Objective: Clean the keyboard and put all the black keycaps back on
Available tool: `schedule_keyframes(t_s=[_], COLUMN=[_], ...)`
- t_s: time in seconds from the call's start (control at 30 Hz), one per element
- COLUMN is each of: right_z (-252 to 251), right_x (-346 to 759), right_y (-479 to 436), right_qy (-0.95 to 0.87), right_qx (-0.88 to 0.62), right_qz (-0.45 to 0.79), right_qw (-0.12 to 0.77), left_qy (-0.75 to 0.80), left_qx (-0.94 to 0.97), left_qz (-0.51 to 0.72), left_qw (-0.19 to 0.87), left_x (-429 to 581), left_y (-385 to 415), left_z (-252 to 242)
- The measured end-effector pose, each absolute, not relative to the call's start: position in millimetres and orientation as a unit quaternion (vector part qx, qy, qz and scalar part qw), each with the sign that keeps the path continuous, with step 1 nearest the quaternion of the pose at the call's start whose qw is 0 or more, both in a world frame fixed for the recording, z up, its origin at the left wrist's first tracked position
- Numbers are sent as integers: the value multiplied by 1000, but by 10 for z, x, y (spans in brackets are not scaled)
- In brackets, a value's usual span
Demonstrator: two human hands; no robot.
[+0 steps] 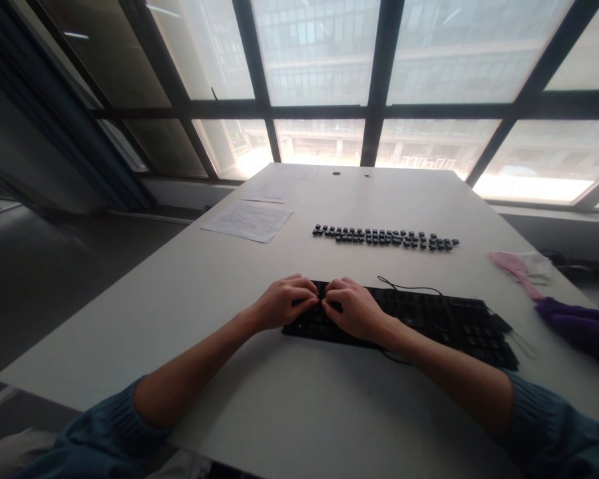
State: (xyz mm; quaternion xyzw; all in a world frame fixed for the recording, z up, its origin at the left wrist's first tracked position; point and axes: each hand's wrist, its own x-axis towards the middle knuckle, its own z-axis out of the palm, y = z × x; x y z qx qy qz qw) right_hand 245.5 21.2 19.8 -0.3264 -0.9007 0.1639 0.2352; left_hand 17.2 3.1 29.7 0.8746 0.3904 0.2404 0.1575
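A black keyboard (429, 319) lies at a slant on the white table, its cable looped behind and in front of it. Over its left end, my left hand (287, 301) has its fingertips drawn together in a pinch. My right hand (357, 307) faces it, thumb and fingers also pinched close to the keys, almost touching the left fingertips. Whatever sits between the fingers is too small or hidden to make out. Beyond the keyboard, several loose black keycaps (387, 237) stand in uneven rows. By its right end lies a small tool with thin wire prongs (524, 344).
Printed paper sheets (249, 221) lie at the table's left side. On the right are a pink long-handled item (516, 267), a clear plastic bag (536, 267) and a purple cloth (576, 326). Two small dark round spots mark the far tabletop (404, 193). Windows rise behind.
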Motion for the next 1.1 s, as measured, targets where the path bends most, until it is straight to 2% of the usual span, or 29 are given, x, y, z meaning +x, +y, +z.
schedule_keyframes(t_s=[0.23, 0.43, 0.7, 1.1], right_z=[435, 616, 432, 188], right_x=[2558, 2703, 2562, 2411], right_y=[199, 943, 1894, 2099], right_qy=[-886, -859, -863, -877], right_qx=[-373, -462, -485, -462], right_qz=[149, 84, 16, 16], right_qw=[233, 204, 138, 134], left_qy=[421, 491, 570, 559], left_qx=[831, 801, 779, 802], left_qz=[318, 323, 252, 206], left_qw=[177, 113, 71, 46], left_x=[181, 236, 550, 764], left_y=[155, 885, 1842, 1997], left_z=[320, 395, 279, 154])
